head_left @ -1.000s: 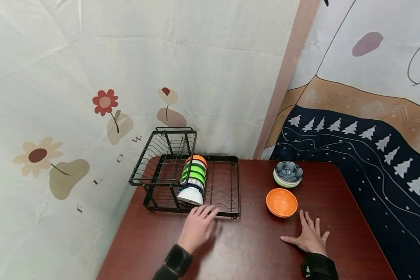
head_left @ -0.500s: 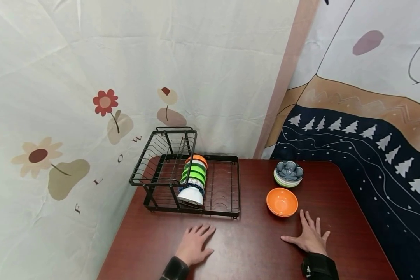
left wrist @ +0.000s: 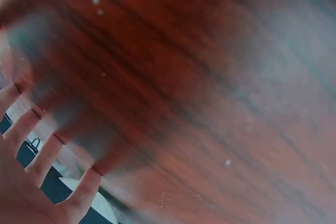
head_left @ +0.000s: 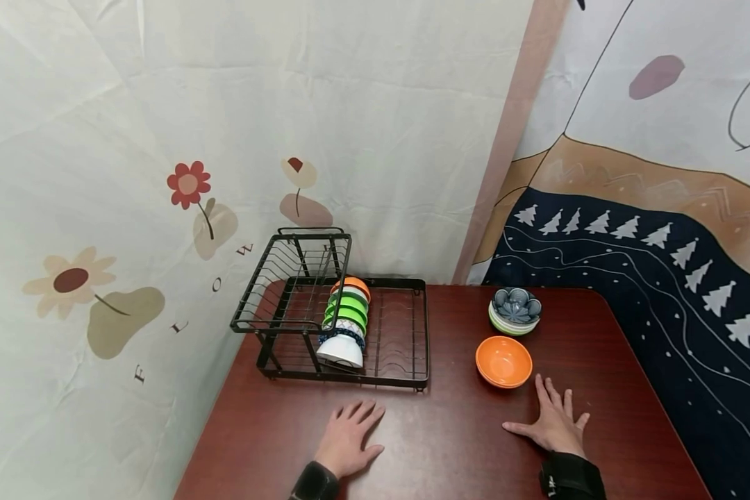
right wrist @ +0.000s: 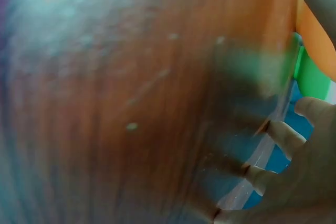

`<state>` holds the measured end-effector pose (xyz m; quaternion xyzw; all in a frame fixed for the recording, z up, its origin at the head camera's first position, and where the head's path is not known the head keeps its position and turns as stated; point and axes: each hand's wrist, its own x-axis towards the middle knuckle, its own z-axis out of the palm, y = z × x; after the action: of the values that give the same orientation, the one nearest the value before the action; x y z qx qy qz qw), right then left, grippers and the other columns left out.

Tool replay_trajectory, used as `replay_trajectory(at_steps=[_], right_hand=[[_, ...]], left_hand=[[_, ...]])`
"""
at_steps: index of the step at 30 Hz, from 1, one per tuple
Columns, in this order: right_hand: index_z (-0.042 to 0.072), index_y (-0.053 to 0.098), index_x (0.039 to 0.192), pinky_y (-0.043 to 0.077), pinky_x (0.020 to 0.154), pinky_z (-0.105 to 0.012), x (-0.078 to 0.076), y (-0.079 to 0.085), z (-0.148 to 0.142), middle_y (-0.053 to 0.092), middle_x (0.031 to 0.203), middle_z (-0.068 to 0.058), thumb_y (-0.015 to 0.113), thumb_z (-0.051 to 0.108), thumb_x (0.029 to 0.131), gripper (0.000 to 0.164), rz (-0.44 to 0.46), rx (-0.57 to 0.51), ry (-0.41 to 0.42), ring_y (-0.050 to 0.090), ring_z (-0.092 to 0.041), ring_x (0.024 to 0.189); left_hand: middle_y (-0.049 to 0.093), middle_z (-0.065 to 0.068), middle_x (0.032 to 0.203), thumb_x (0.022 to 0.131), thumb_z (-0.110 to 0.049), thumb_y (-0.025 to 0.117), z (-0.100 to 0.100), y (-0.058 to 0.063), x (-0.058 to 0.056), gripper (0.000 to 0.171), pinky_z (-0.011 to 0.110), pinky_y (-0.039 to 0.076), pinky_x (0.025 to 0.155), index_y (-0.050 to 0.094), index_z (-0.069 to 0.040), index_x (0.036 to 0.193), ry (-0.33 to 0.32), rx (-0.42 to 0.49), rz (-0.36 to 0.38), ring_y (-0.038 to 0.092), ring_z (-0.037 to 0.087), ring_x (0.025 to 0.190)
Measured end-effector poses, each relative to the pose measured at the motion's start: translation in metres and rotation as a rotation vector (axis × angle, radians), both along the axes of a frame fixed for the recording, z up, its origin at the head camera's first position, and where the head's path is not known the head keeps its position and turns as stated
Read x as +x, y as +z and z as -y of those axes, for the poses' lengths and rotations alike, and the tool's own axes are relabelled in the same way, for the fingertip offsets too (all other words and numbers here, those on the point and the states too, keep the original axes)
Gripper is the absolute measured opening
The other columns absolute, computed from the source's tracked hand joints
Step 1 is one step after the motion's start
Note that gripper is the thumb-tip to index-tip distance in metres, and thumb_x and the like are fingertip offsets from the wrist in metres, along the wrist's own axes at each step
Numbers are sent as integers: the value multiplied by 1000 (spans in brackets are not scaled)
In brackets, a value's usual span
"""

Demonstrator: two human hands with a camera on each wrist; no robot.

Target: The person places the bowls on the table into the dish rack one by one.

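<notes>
My left hand [head_left: 348, 439] rests on the dark red table with its fingers spread, just in front of the black dish rack [head_left: 387, 380]. Inside the rack a row of bowls stands on edge, one behind another: a white bowl [head_left: 341, 351] at the front, green bowls [head_left: 348, 312] in the middle, an orange one [head_left: 357, 282] at the back. On the right, my right hand [head_left: 553, 422] lies with fingers spread near an orange bowl [head_left: 503, 362]. Neither hand holds anything. In the left wrist view, spread fingers [left wrist: 47, 156] meet the tabletop.
Behind the loose orange bowl sits a stack with a grey-blue flower-shaped bowl [head_left: 516, 306] on top of white and green ones. The rack's raised upper tier [head_left: 294, 278] stands at its left. Printed cloth [head_left: 412, 173] hangs along the table's back and right side.
My left hand has drawn back from the rack's front edge toward me and come down on the table, fingers spreading. The right hand and the bowls have stayed in place.
</notes>
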<state>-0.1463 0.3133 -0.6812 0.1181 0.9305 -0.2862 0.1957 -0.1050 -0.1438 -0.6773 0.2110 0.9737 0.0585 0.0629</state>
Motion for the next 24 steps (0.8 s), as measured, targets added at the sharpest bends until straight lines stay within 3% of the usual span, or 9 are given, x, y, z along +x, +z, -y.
replay_trajectory(at_steps=[5, 8, 12, 15, 17, 19, 22, 24], right_hand=[[3, -6, 175, -13, 116, -95, -4, 3, -3, 4, 177, -40, 89, 74, 77, 154, -69, -61, -16, -14, -71, 159], [2, -5, 175, -11, 120, -93, -7, 4, -1, 5, 178, -40, 82, 73, 87, 143, -84, -108, -49, -10, -69, 161], [6, -2, 177, 2, 131, -83, -9, 9, 10, 15, 180, -34, 51, 74, 107, 110, -144, -191, -170, 7, -59, 168], [7, 7, 178, 21, 130, -77, -13, 12, 24, 33, 175, -33, 26, 70, 114, 92, -236, -207, -258, 28, -57, 162], [5, 18, 176, 34, 122, -76, -16, 11, 34, 48, 163, -34, 21, 67, 115, 88, -285, -181, -289, 44, -58, 151], [-1, 29, 171, 45, 105, -70, -19, 9, 41, 62, 138, -35, 25, 61, 117, 83, -325, -129, -306, 58, -56, 126], [-6, 42, 161, 44, 85, -56, -21, 7, 49, 64, 103, -26, 38, 44, 118, 66, -370, -75, -335, 62, -46, 95], [-9, 46, 156, 45, 83, -55, -22, 8, 52, 63, 95, -26, 43, 31, 115, 58, -401, -56, -356, 62, -45, 89]], left_hand=[[58, -3, 166, 99, -64, 68, -1, -1, -1, 73, 63, 48, 120, 54, -34, 164, 9, 8, 11, 55, 31, 152], [57, -3, 167, 99, -65, 67, -1, -3, -1, 74, 64, 48, 120, 52, -35, 165, 14, 9, 20, 55, 31, 152], [56, -3, 168, 99, -65, 67, 0, -6, 0, 74, 64, 48, 120, 52, -35, 165, 17, 14, 27, 54, 32, 152], [57, -3, 168, 99, -64, 67, 0, -7, 0, 73, 65, 48, 120, 52, -35, 165, 19, 20, 18, 55, 32, 152], [57, -3, 168, 99, -64, 68, 0, -6, 0, 73, 65, 48, 120, 53, -34, 165, 21, 21, 11, 55, 32, 152], [57, -3, 168, 99, -65, 67, 0, -7, 0, 73, 64, 47, 120, 52, -35, 165, 25, 17, 8, 55, 32, 152], [56, -3, 168, 100, -66, 66, 0, -9, 0, 73, 64, 47, 120, 52, -35, 165, 24, 13, 2, 54, 31, 152], [56, -3, 168, 100, -66, 65, 1, -10, 0, 73, 64, 47, 120, 52, -36, 165, 24, 12, 0, 54, 31, 152]])
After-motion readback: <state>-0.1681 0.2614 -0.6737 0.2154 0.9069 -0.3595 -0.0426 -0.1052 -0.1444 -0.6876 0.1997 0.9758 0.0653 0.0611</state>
